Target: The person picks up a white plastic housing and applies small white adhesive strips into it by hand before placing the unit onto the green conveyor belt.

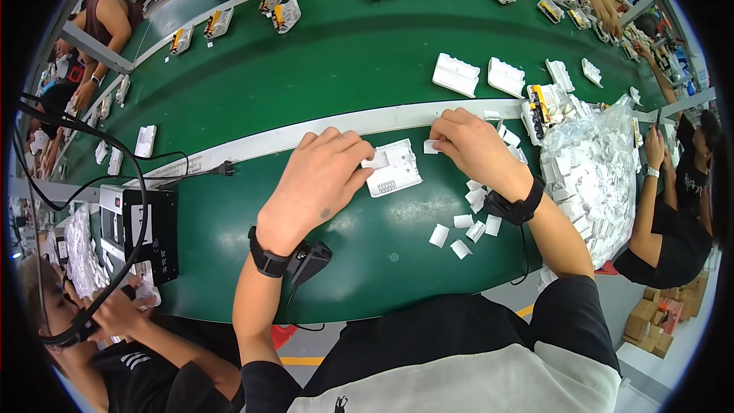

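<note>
A white plastic housing [396,169] with a row of vent slots lies on the green table. My left hand [321,176] is closed on its left edge, fingers curled over it. Right of the housing, my right hand [472,145] pinches a small white plastic piece [432,147] between thumb and fingers, apart from the housing. Below my right wrist several loose small white pieces [463,221] are scattered. More of them lie behind that wrist, partly hidden. Both wrists wear black straps with small devices.
A clear bag [589,183] full of small white pieces bulges at the right. Beyond a white rail [306,131], the green conveyor belt [329,69] carries white housings [456,75]. A black-and-white box [138,229] with cables and a plug stands left. Co-workers sit on both sides.
</note>
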`<state>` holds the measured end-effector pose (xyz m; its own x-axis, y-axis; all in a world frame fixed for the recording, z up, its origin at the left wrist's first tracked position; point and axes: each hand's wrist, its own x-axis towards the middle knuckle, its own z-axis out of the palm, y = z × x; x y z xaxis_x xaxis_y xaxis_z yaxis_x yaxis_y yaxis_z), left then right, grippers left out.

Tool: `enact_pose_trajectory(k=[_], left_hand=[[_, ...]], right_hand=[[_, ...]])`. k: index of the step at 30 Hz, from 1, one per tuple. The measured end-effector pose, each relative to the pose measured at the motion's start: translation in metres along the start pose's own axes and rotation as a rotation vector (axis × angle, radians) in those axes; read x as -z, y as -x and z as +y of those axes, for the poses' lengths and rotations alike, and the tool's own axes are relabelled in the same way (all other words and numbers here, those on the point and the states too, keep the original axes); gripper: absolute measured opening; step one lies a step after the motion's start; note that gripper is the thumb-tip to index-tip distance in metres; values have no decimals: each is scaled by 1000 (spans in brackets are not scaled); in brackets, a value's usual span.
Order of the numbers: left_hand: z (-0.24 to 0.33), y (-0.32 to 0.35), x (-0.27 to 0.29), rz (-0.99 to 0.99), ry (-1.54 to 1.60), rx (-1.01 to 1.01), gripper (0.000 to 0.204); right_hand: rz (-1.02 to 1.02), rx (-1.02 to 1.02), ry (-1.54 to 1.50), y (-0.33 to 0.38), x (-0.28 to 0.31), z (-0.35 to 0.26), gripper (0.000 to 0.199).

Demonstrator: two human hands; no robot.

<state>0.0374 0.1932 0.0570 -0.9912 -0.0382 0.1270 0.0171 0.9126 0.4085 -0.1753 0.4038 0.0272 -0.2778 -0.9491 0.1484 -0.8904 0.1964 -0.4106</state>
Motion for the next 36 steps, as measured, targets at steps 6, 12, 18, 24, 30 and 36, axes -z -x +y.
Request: enact_pose_trajectory(k=[6, 12, 18, 24, 30, 36], left_hand=[[7, -9, -29, 106, -79, -63, 9], [1, -9, -47, 104, -172, -88, 7], [-3, -11, -50, 126, -210, -108, 10], [-4, -11, -49, 129, -207, -105, 13], [-4, -14, -48, 82, -170, -63, 13], [-5, -12, -51, 124, -134, -59, 11]], right_hand=[[93, 55, -80, -9, 14, -22, 8], [19, 257, -64, -19, 1, -43, 8], [-21, 320, 67, -24, -15, -39, 7], [-50, 243, 46, -23, -22, -42, 7], [-41, 160, 79, -21, -13, -51, 7], [-70, 228, 79, -29, -16, -46, 8]])
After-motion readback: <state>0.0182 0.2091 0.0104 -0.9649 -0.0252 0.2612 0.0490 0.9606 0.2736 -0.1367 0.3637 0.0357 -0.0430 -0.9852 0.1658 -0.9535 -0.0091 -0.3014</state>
